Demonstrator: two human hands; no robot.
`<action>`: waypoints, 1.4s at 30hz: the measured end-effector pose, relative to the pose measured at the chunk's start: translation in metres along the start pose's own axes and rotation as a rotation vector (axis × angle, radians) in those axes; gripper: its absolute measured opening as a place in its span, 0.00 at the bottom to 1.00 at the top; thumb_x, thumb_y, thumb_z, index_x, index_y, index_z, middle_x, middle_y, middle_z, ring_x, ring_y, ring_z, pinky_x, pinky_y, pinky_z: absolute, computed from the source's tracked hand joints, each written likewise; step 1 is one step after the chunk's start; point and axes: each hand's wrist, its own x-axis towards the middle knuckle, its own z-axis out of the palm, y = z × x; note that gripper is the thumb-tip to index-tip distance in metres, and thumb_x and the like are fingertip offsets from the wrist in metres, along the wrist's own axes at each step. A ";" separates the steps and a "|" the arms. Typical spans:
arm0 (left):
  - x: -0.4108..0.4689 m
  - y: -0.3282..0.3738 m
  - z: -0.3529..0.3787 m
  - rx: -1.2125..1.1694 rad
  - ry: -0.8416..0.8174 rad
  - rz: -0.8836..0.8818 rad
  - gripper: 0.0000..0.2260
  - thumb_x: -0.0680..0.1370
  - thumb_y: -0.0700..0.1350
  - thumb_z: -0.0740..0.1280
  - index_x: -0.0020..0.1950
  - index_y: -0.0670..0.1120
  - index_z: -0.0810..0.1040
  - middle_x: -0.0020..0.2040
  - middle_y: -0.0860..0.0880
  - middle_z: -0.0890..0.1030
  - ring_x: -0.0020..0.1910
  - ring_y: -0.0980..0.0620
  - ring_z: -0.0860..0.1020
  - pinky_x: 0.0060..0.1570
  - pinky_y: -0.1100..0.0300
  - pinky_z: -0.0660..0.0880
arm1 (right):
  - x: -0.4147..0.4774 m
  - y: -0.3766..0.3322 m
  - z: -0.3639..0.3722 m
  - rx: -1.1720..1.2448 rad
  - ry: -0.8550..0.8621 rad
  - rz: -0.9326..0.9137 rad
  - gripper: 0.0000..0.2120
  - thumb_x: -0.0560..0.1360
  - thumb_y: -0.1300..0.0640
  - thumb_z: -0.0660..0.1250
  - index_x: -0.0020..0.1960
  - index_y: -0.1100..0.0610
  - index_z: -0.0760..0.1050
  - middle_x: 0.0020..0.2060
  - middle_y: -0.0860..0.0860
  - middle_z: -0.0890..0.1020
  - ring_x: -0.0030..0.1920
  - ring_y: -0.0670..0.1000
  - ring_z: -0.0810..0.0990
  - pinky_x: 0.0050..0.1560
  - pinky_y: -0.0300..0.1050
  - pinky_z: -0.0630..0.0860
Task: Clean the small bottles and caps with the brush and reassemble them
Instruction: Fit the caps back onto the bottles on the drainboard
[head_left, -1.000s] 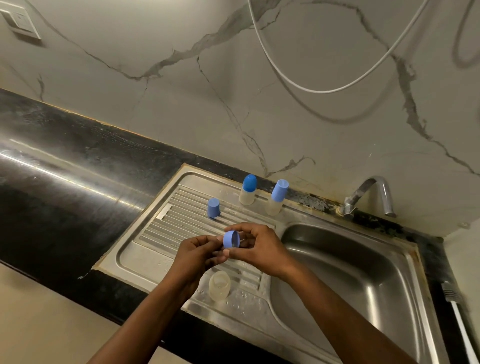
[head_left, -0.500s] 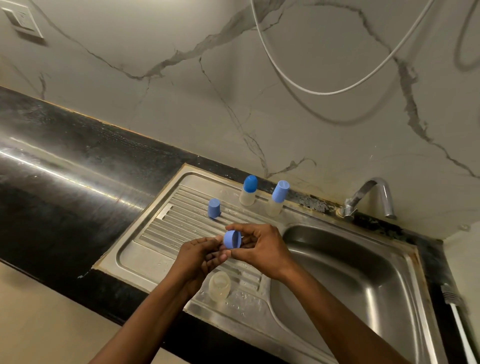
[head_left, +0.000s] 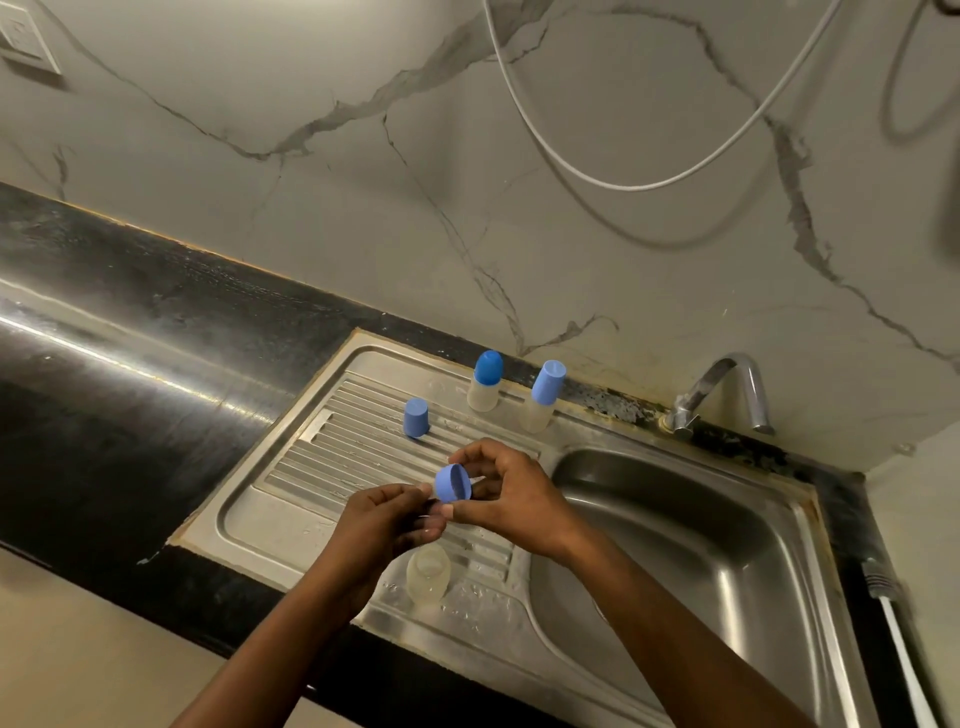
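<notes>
Right hand (head_left: 511, 493) pinches the blue cap (head_left: 453, 483) between thumb and curled fingers, above the ribbed drainboard (head_left: 291, 467), just left of the sink basin (head_left: 727, 545). The cap is short, round and light blue, with a darker inside. Left hand (head_left: 382, 525) has its fingers curled, with the tips at the cap's left side; whether they hold anything cannot be determined. The cap's long axis lies roughly level, left to right, with the open mouth turned towards the right hand and the closed end towards the left.

Directly below the hands, an uncapped clear bottle (head_left: 428, 573) stands upright on the drainboard. A loose cap (head_left: 416, 417) stands further back. Two capped bottles (head_left: 484, 382) (head_left: 544, 397) stand at the rear edge.
</notes>
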 end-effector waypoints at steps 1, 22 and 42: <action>-0.001 -0.001 -0.001 0.042 0.000 0.023 0.09 0.83 0.38 0.68 0.55 0.32 0.84 0.49 0.31 0.86 0.44 0.41 0.85 0.50 0.52 0.86 | 0.000 0.000 0.000 0.007 -0.005 0.002 0.25 0.69 0.51 0.82 0.62 0.45 0.77 0.57 0.44 0.85 0.56 0.44 0.85 0.59 0.49 0.83; -0.010 -0.068 -0.043 0.715 -0.125 0.261 0.37 0.66 0.56 0.85 0.72 0.58 0.76 0.68 0.61 0.80 0.68 0.61 0.77 0.70 0.54 0.75 | -0.013 0.004 -0.012 -0.616 -0.217 -0.085 0.19 0.70 0.44 0.77 0.57 0.42 0.75 0.51 0.39 0.81 0.50 0.41 0.80 0.51 0.46 0.83; -0.009 -0.083 -0.045 0.624 -0.070 0.330 0.19 0.73 0.47 0.82 0.62 0.53 0.85 0.59 0.55 0.86 0.60 0.54 0.84 0.66 0.47 0.78 | 0.008 -0.030 0.048 -1.090 -0.457 -0.181 0.10 0.75 0.52 0.73 0.51 0.57 0.80 0.40 0.50 0.78 0.41 0.52 0.79 0.39 0.47 0.78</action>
